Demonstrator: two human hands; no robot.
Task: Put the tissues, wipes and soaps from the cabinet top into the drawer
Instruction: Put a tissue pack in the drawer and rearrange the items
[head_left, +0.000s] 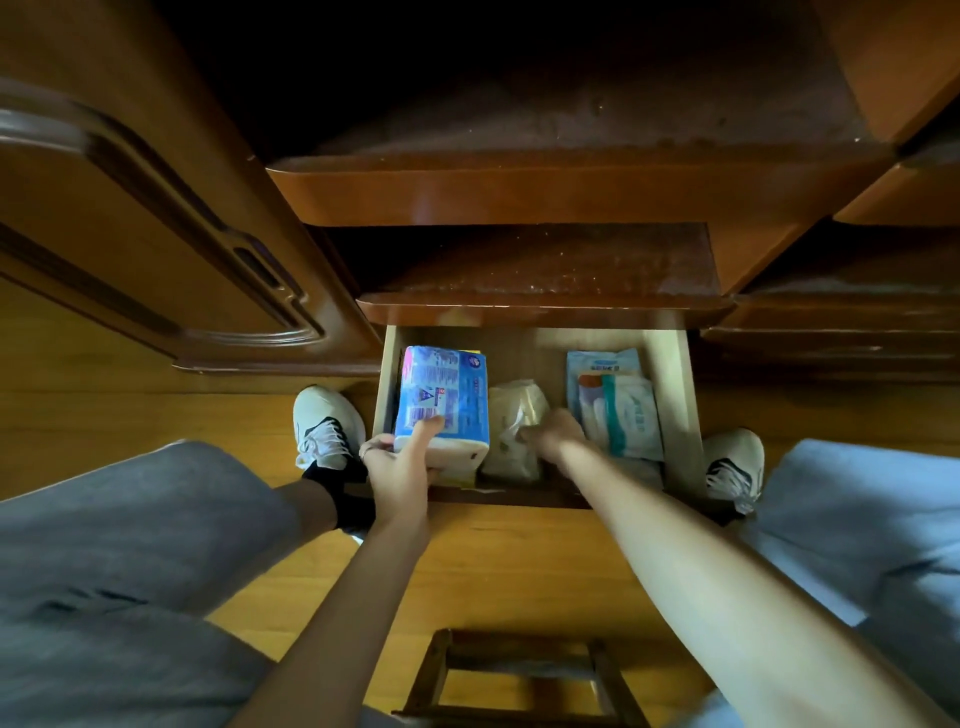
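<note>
L grip (397, 467) – clamps blue tissue pack (444, 400) near end | R grip (553, 428) – on wipes pack (514, 421), curl unclear

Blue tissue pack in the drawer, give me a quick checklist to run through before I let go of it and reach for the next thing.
1. Pale wooden drawer pulled open: ok.
2. Blue plastic tissue pack over the drawer's left side, inside its walls: ok.
3. Left hand grips the pack's near end: ok.
4. Pack resting flat on the drawer floor: cannot tell, its underside is hidden.
5. Right hand on the crinkled whitish packet in the middle, beside the blue pack: ok.
6. Pale blue wipe packets on the right lie apart from the blue pack: ok.
</note>
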